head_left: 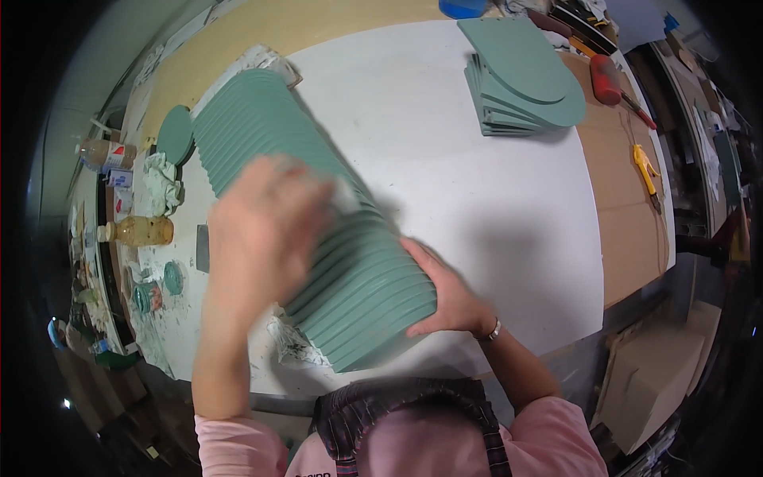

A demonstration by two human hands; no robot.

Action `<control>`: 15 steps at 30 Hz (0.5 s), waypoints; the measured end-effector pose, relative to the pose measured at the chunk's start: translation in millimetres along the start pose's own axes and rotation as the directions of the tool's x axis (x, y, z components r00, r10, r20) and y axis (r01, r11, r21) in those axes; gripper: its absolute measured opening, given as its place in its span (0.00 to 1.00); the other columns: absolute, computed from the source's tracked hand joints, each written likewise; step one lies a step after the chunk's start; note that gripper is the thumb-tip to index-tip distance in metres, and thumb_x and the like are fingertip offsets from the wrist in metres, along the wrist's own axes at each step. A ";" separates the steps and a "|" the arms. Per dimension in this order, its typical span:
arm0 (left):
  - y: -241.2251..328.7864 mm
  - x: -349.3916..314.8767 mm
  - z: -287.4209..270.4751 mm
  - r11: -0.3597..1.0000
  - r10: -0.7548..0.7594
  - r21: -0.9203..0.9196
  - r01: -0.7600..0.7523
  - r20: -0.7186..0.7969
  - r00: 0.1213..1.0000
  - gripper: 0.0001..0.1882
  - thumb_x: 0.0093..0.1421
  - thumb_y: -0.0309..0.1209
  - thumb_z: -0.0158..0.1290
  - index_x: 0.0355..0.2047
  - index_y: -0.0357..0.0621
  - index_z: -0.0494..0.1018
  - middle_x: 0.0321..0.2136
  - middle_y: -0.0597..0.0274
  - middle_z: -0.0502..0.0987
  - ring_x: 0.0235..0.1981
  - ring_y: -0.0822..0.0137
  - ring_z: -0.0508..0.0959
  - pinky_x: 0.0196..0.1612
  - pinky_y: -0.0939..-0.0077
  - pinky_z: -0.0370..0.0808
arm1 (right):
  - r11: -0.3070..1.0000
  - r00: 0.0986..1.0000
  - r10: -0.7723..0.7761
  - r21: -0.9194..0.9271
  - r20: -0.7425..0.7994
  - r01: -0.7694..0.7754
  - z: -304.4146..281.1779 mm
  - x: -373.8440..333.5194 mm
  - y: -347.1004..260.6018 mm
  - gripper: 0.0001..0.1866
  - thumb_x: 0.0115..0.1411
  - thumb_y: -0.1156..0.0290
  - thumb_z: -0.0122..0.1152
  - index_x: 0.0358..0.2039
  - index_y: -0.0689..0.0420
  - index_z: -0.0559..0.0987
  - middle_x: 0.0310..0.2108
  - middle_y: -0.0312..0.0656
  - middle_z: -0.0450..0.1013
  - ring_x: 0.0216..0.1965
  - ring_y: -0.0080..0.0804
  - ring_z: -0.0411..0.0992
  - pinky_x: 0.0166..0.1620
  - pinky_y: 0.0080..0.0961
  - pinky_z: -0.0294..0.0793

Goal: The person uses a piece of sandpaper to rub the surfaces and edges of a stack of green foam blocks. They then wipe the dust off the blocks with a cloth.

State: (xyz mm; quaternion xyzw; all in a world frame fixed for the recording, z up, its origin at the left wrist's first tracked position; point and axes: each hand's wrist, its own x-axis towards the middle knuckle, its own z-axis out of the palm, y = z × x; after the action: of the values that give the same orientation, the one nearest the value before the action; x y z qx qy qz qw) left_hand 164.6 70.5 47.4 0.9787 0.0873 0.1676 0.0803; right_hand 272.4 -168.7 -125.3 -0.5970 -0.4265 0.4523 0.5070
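A long row of green curved-edge panels, packed face to face, lies slantwise across the white tabletop in front of me. Over its middle is my left hand, blurred by motion, with its fingers curled. Something pale shows at its fingertips, too smeared to name. My right hand grips the near right corner of the row, thumb at the near end and fingers along the right side. Crumpled white wrapping sticks out beneath the near end; more wrapping is at the far end.
A stack of green rounded panels stands far right. Beyond it lie a red-headed mallet and a yellow air blow gun. At left are a round green disc, a stained cloth, a bottle and a paint jar.
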 end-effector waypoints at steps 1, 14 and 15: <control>-26.9 -0.6 16.6 0.986 -0.144 -0.088 0.141 -0.023 0.989 0.14 0.52 0.21 0.64 0.40 0.41 0.80 0.37 0.56 0.78 0.38 0.51 0.79 0.39 0.60 0.77 | 1.000 1.000 -0.005 -0.017 -0.001 0.005 0.0 -0.7 1.8 0.69 0.36 0.56 0.84 0.75 0.60 0.53 0.73 0.58 0.55 0.74 0.53 0.53 0.74 0.39 0.54; -87.8 -22.6 45.2 0.991 -0.125 0.046 0.128 -0.069 0.990 0.15 0.51 0.18 0.62 0.40 0.43 0.80 0.36 0.60 0.77 0.39 0.55 0.77 0.39 0.63 0.75 | 1.000 1.000 -0.016 -0.009 -0.007 0.016 -1.5 -0.7 0.4 0.70 0.35 0.56 0.85 0.76 0.59 0.53 0.73 0.57 0.55 0.74 0.52 0.54 0.74 0.37 0.53; -85.6 -13.6 50.8 0.994 -0.096 0.051 0.100 -0.079 0.992 0.15 0.51 0.19 0.62 0.40 0.43 0.80 0.35 0.60 0.77 0.39 0.55 0.77 0.39 0.63 0.75 | 1.000 1.000 -0.012 -0.017 -0.007 0.012 -2.2 -1.6 3.4 0.70 0.35 0.56 0.85 0.76 0.59 0.53 0.73 0.57 0.55 0.74 0.52 0.54 0.74 0.37 0.53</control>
State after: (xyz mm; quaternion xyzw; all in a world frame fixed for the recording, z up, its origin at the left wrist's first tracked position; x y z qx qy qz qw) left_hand 157.0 144.5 -20.1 0.9679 0.1430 0.1985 0.0581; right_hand 274.4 -171.2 -128.2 -0.6002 -0.4321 0.4435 0.5063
